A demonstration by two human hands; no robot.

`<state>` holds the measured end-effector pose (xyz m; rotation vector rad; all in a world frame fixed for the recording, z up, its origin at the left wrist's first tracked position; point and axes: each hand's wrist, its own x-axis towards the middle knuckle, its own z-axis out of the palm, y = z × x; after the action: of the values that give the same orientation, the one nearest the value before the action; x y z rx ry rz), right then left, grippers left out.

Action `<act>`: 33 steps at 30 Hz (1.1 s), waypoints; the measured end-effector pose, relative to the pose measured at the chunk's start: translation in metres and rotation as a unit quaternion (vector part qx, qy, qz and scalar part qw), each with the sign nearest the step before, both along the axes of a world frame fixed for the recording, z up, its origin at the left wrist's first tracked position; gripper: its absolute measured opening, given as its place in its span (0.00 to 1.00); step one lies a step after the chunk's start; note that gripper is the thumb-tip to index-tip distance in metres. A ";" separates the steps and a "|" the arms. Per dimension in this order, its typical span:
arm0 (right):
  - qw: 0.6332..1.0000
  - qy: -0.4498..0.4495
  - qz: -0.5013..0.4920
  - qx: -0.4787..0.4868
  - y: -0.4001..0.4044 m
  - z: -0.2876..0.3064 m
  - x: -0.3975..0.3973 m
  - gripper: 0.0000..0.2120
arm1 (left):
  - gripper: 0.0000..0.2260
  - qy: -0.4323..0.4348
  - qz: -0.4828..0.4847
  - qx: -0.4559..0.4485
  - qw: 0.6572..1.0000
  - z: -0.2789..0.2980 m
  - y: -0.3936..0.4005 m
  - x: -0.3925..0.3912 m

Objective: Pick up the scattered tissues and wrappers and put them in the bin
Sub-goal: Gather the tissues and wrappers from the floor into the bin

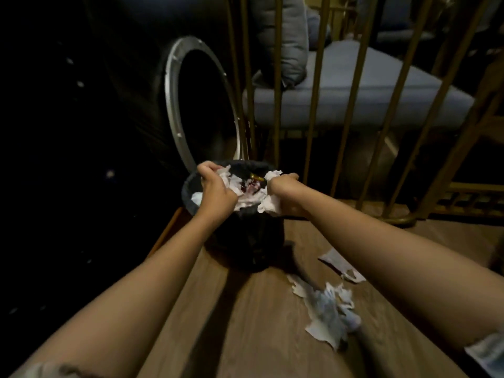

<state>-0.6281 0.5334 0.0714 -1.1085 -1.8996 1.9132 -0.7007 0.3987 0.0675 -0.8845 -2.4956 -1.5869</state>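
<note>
Far left is dark, w/ a few small pale specks point(110, 174) on the dark floor area; can't tell if they're scraps or just marks, so check them later. A metal ring point(174, 105) stands behind the bin.

Your left hand point(215, 190) is over the bin point(188, 192), grip pressed together on a wad of white tissues point(226, 177). Between your hands, more crumpled tissue w/ a dark reddish wrapper point(249, 186) sits at the bin mouth, piled about level w/ the rim. Your right hand point(283, 186) is at the right side of the rim, grip pinching another white tissue bunch point(270, 204) that hangs over the bin's edge, not fully inside.

Progress, as I judge it: roughly midway. One load is at the bin but not yet let go; the bin looks nearly full, so you may need to press it down.

Still left on the wooden floor point(245, 323), right of the bin: a flat white wrapper piece point(338, 261) partly under your right forearm, then a bigger torn tissue heap point(327, 309) nearer you, and at the far right edge a pale scrap point(485, 353), partly cut off by the frame.

Behind, gold railing bars point(351, 105) and a grey cushion point(354, 85); no litter seen there.
</note>
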 end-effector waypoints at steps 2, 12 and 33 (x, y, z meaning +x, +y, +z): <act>1.000 0.001 -0.005 -0.024 -0.005 0.016 -0.016 0.26 | 0.15 0.020 0.026 -0.003 0.999 -0.001 0.000 -0.009; 0.998 -0.024 0.022 -0.054 -0.029 0.016 -0.055 0.06 | 0.25 -0.032 0.029 -0.228 0.973 -0.053 0.007 -0.062; 0.947 -0.152 0.116 0.260 0.044 -0.212 0.205 0.30 | 0.25 0.129 -0.412 -0.402 0.808 -0.228 0.064 0.092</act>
<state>-0.4235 0.5772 -0.1405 -1.0867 -2.5974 1.2465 -0.6085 0.4623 -0.1608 -2.3210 -2.6684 -0.2347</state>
